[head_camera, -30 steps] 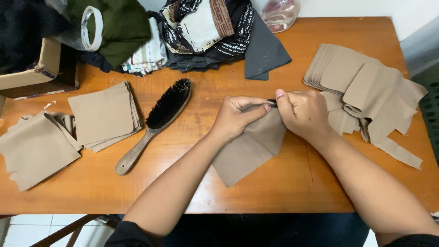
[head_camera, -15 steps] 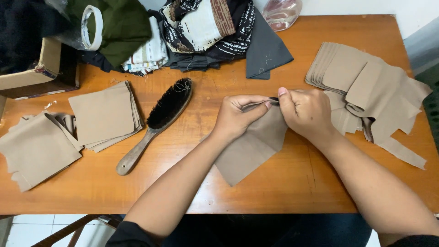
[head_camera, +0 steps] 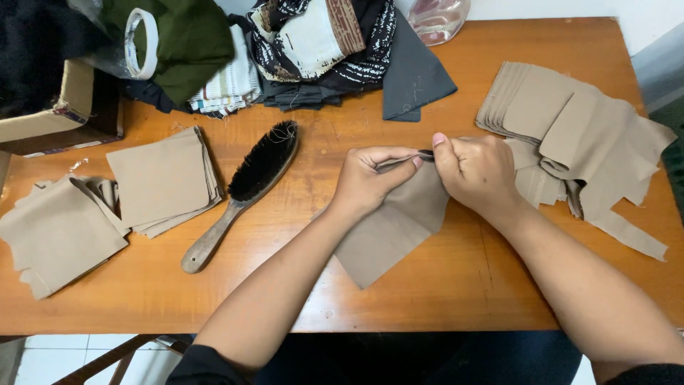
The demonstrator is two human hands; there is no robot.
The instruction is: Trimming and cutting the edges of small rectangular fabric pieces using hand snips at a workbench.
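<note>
Beside hands (head_camera: 427, 175) pinching tan fabric piece (head_camera: 395, 224): brush (head_camera: 246, 189) left, fabric stack (head_camera: 563, 125) right.

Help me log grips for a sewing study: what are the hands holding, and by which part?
Both the left hand and right hand pinch the top edge of a tan fabric piece; a small dark item shows between the fingertips, too small to identify.

Both my forearms are reaching in from the near edge, angling toward each other until my hands are meeting knuckle to knuckle. My left hand (head_camera: 370, 178) is curling palm-down, its thumb and forefinger pressing together in a tight pinch. My right hand (head_camera: 477, 171) is bunching into a loose fist just beside it, thumb tip sticking up and pinching against the fingers. Both wrists are hovering low.
</note>
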